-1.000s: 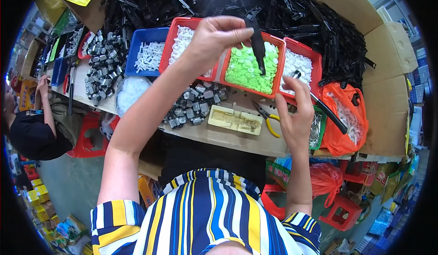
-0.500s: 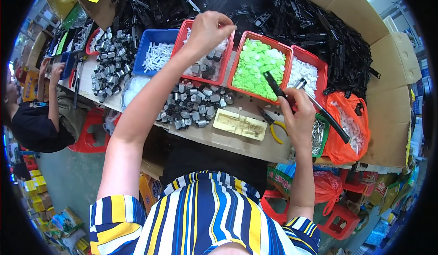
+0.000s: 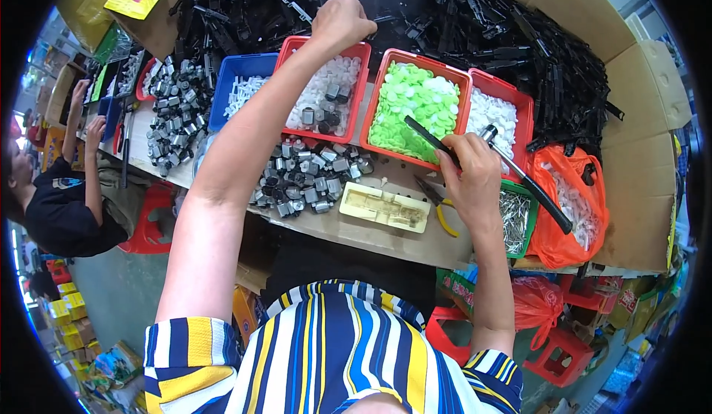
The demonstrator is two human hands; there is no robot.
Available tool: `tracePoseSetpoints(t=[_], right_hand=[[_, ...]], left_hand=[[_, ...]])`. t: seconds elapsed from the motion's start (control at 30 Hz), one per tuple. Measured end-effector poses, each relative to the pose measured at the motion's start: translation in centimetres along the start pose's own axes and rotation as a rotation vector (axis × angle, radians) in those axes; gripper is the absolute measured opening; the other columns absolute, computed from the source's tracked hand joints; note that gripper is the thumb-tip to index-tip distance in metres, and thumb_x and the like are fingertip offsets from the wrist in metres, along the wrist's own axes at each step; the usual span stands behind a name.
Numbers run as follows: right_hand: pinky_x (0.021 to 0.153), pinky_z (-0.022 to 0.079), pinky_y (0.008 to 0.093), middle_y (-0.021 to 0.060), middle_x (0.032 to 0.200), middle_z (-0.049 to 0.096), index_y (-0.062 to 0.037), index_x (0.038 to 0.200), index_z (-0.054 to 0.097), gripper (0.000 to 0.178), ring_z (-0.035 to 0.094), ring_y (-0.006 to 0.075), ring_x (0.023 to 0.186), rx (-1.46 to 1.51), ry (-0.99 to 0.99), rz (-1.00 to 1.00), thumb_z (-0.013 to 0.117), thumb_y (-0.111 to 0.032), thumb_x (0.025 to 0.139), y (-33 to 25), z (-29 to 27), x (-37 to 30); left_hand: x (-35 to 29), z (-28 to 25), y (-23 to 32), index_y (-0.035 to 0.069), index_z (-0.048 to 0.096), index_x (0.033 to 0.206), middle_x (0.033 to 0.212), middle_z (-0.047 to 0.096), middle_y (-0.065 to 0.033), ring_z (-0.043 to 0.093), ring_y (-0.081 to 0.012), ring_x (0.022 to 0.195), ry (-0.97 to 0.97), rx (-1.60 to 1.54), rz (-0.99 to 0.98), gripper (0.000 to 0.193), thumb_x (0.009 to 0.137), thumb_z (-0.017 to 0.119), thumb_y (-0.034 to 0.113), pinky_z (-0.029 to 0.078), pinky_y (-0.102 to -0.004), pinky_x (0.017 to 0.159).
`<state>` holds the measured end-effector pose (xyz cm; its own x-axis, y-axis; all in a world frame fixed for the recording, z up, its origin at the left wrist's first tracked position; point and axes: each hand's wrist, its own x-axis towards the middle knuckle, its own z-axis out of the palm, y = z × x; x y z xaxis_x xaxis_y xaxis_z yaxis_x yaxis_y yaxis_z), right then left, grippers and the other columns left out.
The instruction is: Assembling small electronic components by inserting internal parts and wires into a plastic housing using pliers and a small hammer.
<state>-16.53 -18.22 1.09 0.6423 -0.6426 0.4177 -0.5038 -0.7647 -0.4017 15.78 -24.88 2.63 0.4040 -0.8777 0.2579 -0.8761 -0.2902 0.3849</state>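
While the right hand (image 3: 475, 169) pinches a slim black part (image 3: 429, 134) over the red bin (image 3: 400, 157) of green discs (image 3: 404, 91), the left hand (image 3: 343, 22) is well apart from it, up by the far pile of black pieces (image 3: 512, 40) (honestly can't tell if those fingers have anything).

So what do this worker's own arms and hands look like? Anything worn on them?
These are human arms, with no cables or machine parts. The left sleeve and right sleeve are short, ending above the elbow, with navy, white and yellow stripes. Below that, nothing covers the arms. The left hand and right hand wear no gloves; I see no watch or bracelet.
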Motion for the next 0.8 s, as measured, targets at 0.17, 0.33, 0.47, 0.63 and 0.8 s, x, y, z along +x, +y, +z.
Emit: tracePoseSetpoints(t=[0.17,0.33,0.47,0.63,0.8], right_hand=[[0.077,0.042,0.0403,0.0056,0.089,0.059,-0.0087,0.095,0.064,0.014,0.06,0.0246,0.09,-0.241,0.045,-0.091,0.072,-0.013,0.085,-0.2,0.9,0.3],[0.08,0.042,0.0399,0.0036,0.099,0.062,-0.0085,0.098,0.067,0.015,0.06,0.023,0.095,-0.371,0.004,-0.124,0.074,-0.016,0.086,-0.5,1.2,0.4],[0.08,0.041,0.0396,0.005,0.093,0.058,-0.0095,0.094,0.065,0.016,0.058,0.024,0.094,-0.275,0.01,-0.167,0.074,-0.018,0.084,-0.7,0.7,0.2],[0.078,0.047,0.0393,0.0118,0.106,0.064,-0.0042,0.108,0.07,0.032,0.062,0.0284,0.096,0.028,0.294,-0.169,0.079,-0.005,0.077,-2.6,-1.7,-1.5],[0.086,0.043,0.0405,0.0077,0.116,0.06,-0.0145,0.115,0.072,0.043,0.058,0.0277,0.108,-0.189,0.096,-0.348,0.081,-0.021,0.073,-5.2,-2.0,-4.0]], left_hand=[[-1.9,-1.2,-0.2,-0.003,0.076,0.094,0.084,0.073,-0.0125,0.069,-0.0186,0.08,0.012,-0.521,0.067,0.031,0.084,0.075,0.027,0.054,-0.0331,0.077],[-5.1,-3.6,1.5,-0.004,0.068,0.103,0.089,0.067,-0.005,0.06,-0.0091,0.081,-0.049,-0.793,0.152,0.033,0.091,0.073,0.026,0.049,-0.0259,0.073],[-9.7,-5.4,3.0,-0.005,0.064,0.098,0.084,0.064,-0.0062,0.059,-0.0104,0.078,-0.036,-0.64,0.359,0.026,0.09,0.071,0.019,0.048,-0.0278,0.068],[-17.6,-5.9,3.4,-0.001,0.059,0.092,0.085,0.06,-0.0173,0.065,-0.0344,0.083,-0.093,-0.272,0.591,0.013,0.082,0.066,0.005,0.053,-0.0435,0.072],[-23.7,-4.5,4.0,0.007,0.054,0.078,0.08,0.056,-0.0084,0.06,-0.0248,0.079,-0.072,0.066,0.794,0.011,0.073,0.063,0.009,0.048,-0.0368,0.075]])
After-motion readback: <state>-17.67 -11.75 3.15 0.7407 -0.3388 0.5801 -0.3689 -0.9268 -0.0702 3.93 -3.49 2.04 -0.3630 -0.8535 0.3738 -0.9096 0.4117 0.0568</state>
